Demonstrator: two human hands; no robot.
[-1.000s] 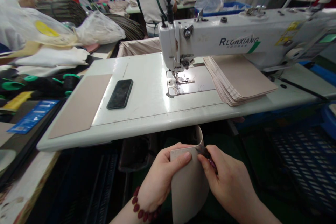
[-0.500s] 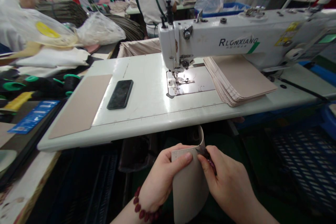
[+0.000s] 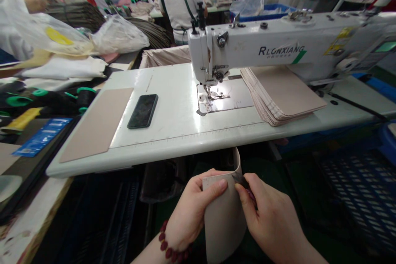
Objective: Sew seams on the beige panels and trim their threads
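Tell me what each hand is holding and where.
Left hand: the beige panel, near its top edge. Right hand: a small pointed tool, by its purplish handle.

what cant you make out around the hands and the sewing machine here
All in the head view:
Left hand: most fingers, hidden behind the beige panel.
Small tool: mostly covered by the right hand.
Sewing machine: right end cut off by the picture's edge.
Small characters under the logo: too small and blurred.

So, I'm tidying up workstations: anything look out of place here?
The dark phone, lying between the flat beige panel and the sewing machine on the pale table, looks a bit out of place among sewing things.
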